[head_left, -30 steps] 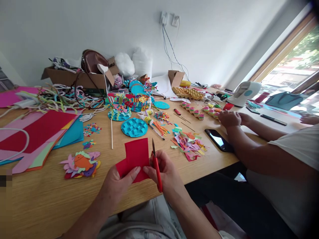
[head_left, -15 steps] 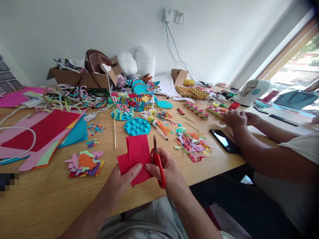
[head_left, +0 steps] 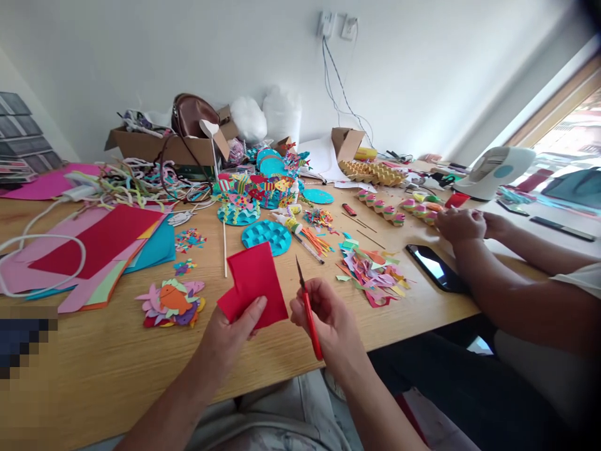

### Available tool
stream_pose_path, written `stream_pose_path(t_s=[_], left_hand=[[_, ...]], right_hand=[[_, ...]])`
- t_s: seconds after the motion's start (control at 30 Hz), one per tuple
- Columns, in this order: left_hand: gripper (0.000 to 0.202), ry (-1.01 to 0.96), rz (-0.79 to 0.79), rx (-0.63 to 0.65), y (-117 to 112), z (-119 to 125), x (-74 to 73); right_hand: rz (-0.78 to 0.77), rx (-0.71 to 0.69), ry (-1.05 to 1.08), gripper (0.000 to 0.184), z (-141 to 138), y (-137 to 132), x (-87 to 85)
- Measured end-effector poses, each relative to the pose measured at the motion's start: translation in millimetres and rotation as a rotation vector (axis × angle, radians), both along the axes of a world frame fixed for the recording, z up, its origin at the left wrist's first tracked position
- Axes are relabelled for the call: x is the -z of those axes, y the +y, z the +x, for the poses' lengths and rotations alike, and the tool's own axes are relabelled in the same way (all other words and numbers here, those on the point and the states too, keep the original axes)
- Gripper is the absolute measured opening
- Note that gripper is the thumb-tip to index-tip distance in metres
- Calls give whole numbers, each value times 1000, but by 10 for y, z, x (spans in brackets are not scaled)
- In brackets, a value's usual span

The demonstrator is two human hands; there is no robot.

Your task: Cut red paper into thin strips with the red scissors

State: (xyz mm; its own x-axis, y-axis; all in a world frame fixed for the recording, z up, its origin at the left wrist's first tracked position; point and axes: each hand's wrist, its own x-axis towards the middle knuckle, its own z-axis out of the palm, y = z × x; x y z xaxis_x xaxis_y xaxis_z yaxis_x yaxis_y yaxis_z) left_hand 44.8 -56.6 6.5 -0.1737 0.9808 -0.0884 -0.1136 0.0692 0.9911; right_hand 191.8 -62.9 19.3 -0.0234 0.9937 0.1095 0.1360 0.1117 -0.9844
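Observation:
Between the thumb and fingers of my left hand (head_left: 239, 329) is a piece of red paper (head_left: 258, 275) with a step cut out of its upper left side. My right hand (head_left: 328, 313) is closed on red-handled scissors (head_left: 310, 322), their dark blades closed and pointing up and away from me. A small gap separates the scissors from the paper's right edge. Left of my left hand lies a pile of paper fish cutouts (head_left: 173, 300), an orange one on top. Beyond the paper rests a blue textured disc (head_left: 267, 237).
Paper scraps (head_left: 373, 269) and a phone (head_left: 434, 268) lie to the right, near a co-worker's hands (head_left: 462, 224). Coloured paper sheets (head_left: 103, 241) and a white cable (head_left: 82, 250) are at left. A thin white stick (head_left: 225, 250) and decorated fish crafts (head_left: 253, 191) stand further back.
My right hand has let go of the paper and moved slightly right with the scissors. The paper has turned a little in my left hand. The whole view has shifted slightly.

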Motion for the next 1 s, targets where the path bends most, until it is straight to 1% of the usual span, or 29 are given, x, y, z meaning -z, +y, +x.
stream_pose_path(t_s=[0.07,0.17,0.23,0.33,0.4,0.53,0.73,1.0], left_hand=[[15,-71,-11,-48,7,-14,31],[20,-153,-28,-112,16,-14,43],[23,-164,-14,-155,23,-1,27],[24,-152,50,-192,35,20,1],[22,-150,80,-179,42,28,0],[16,-175,81,-113,39,39,22],[13,-213,94,41,26,51,22],[11,-225,56,57,17,68,46]], right_hand=[[-1,1,-138,23,57,-72,3],[-19,-46,-294,26,102,-190,33],[-28,-97,-335,26,101,-255,68],[-55,-156,-358,25,79,-315,110],[-75,-178,-391,24,62,-328,114],[-99,-212,-422,28,37,-320,83],[-117,-244,-414,31,13,-307,60],[-158,-242,-416,29,-9,-286,35]])
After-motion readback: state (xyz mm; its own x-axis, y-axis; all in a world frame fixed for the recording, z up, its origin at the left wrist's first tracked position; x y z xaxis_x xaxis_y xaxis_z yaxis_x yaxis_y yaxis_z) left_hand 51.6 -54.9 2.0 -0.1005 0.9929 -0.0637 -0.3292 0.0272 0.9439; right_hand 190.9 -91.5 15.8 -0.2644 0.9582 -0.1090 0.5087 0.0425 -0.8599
